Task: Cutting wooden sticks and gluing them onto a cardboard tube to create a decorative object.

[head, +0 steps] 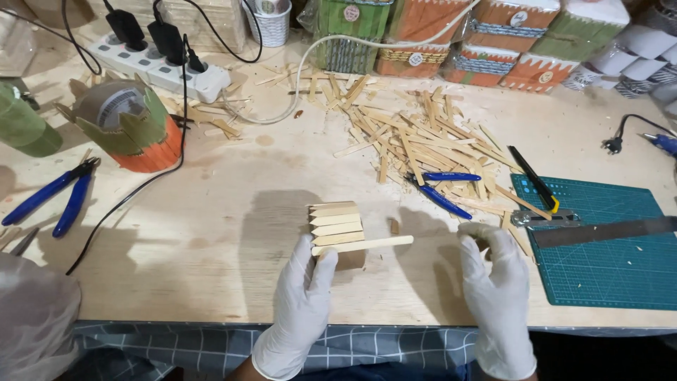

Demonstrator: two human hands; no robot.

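Pale wooden-stick-clad small cylinder on desk, probably light and fragile, pinched by gloved left hand at lower edge; right hand open, empty.

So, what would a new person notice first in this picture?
Probably the two white-gloved hands at the near edge: the left hand holds a small tube clad in pointed wooden sticks, the right hand hovers empty. Behind them lies a scattered pile of wooden sticks, and a green cutting mat sits at the right.
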